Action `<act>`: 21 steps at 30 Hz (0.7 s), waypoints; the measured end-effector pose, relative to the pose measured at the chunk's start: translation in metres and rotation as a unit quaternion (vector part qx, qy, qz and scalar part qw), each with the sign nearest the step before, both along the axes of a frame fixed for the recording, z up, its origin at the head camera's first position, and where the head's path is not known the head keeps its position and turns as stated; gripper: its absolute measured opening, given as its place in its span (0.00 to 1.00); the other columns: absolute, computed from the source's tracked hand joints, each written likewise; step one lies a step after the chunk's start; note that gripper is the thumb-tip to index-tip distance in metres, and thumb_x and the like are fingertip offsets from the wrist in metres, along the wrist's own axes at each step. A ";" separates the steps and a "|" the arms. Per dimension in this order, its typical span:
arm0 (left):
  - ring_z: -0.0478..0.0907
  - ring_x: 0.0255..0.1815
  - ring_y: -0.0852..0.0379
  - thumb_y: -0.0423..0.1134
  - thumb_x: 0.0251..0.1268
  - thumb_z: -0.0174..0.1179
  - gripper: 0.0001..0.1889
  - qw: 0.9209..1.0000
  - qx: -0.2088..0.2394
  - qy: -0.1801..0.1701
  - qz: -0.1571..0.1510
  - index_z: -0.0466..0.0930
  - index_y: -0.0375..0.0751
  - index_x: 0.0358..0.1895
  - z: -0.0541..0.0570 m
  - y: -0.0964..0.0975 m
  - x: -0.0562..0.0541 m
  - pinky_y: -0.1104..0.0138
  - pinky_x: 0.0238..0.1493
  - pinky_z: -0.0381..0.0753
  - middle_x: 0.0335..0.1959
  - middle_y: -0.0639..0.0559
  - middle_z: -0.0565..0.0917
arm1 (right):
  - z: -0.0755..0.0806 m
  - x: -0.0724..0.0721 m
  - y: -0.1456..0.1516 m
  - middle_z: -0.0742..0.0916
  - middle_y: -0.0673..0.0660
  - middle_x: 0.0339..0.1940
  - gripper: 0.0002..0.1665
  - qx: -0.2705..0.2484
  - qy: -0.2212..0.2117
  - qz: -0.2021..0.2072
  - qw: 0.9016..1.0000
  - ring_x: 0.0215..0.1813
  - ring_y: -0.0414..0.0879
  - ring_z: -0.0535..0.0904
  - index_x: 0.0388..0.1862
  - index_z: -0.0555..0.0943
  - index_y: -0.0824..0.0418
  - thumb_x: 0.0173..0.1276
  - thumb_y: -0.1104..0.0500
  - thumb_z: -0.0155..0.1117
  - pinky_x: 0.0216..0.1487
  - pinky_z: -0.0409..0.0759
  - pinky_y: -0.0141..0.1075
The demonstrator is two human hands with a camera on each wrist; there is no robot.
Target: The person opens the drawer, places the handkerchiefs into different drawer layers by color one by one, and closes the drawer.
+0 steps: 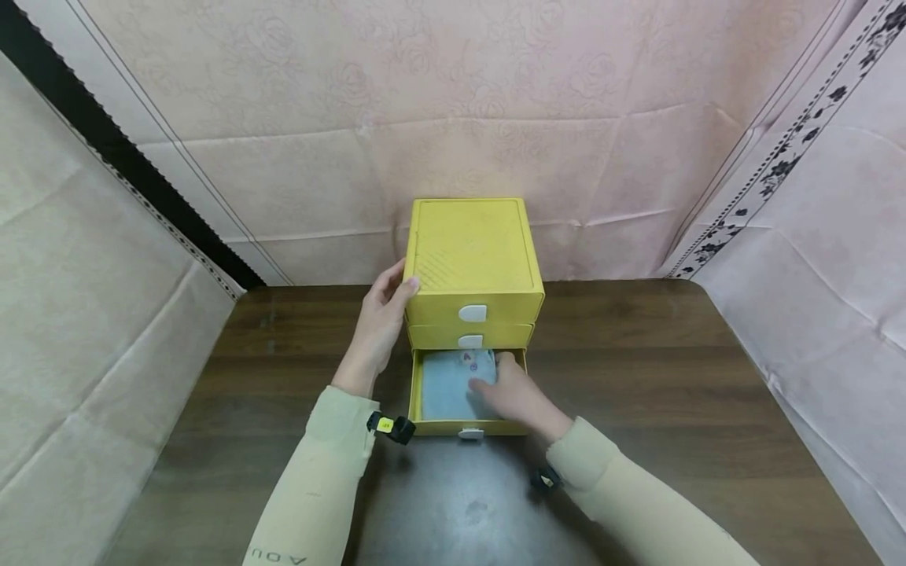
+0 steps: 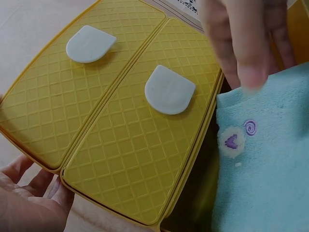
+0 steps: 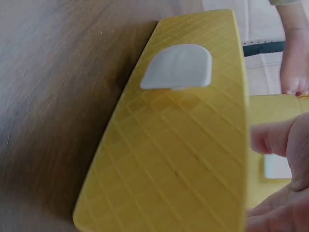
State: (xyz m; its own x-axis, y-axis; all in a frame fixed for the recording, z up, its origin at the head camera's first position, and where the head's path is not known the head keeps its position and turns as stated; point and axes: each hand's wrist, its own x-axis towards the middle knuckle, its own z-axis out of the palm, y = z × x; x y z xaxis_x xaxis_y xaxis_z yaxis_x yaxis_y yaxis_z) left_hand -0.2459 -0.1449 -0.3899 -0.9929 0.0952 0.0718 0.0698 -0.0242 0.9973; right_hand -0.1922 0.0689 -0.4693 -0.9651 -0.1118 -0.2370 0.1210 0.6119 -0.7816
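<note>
A yellow desktop drawer box (image 1: 470,244) stands on the table with its lowest drawer (image 1: 439,428) pulled out. In that drawer lies a folded light-blue towel (image 1: 449,393), with purple embroidery on it in the left wrist view. My left hand (image 1: 377,330) rests against the box's left side, thumb at the front top edge and fingers along the side. Over the right part of the drawer, my right hand (image 1: 522,397) reaches in, its thumb above the towel and its other fingers near the towel's edge, partly hidden. Between thumb and fingers a gap shows in the right wrist view.
The two upper drawers, with white tab handles (image 2: 170,90), are closed. Beneath everything is a dark wooden table (image 1: 637,377). Pale patterned cloth (image 1: 460,118) hangs behind the box and on both sides. Each wrist wears a small black camera (image 1: 392,427).
</note>
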 end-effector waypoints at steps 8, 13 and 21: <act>0.66 0.64 0.55 0.50 0.72 0.54 0.30 1.000 -0.001 0.001 -0.001 0.60 0.48 0.74 0.001 -0.001 0.000 0.59 0.66 0.65 0.68 0.51 0.66 | 0.019 0.021 0.015 0.77 0.64 0.62 0.46 -0.001 0.040 0.017 0.999 0.61 0.56 0.73 0.72 0.60 0.66 0.63 0.47 0.70 0.56 0.74 0.51; 0.66 0.64 0.55 0.51 0.72 0.55 0.31 1.000 -0.001 0.001 -0.001 0.60 0.48 0.73 0.001 -0.001 0.000 0.59 0.66 0.64 0.68 0.51 0.67 | 0.023 0.025 0.027 0.79 0.59 0.59 0.43 -0.024 0.042 -0.005 0.999 0.58 0.53 0.75 0.68 0.66 0.58 0.60 0.43 0.72 0.50 0.78 0.46; 0.67 0.64 0.54 0.50 0.72 0.55 0.30 1.000 0.001 0.000 -0.002 0.60 0.48 0.73 -0.001 0.000 0.000 0.58 0.65 0.65 0.67 0.51 0.67 | 0.023 0.032 0.039 0.79 0.59 0.58 0.42 -0.055 0.043 -0.008 0.997 0.57 0.52 0.76 0.65 0.69 0.57 0.57 0.39 0.72 0.51 0.78 0.46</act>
State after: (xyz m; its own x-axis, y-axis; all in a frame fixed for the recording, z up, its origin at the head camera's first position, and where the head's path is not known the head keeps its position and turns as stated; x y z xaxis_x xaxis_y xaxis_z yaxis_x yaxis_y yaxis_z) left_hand -0.2460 -0.1454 -0.3906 -0.9926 0.0984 0.0718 0.0695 -0.0270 0.9972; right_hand -0.1606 0.1082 -0.4464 -0.9834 -0.1163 -0.1396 0.0595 0.5197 -0.8523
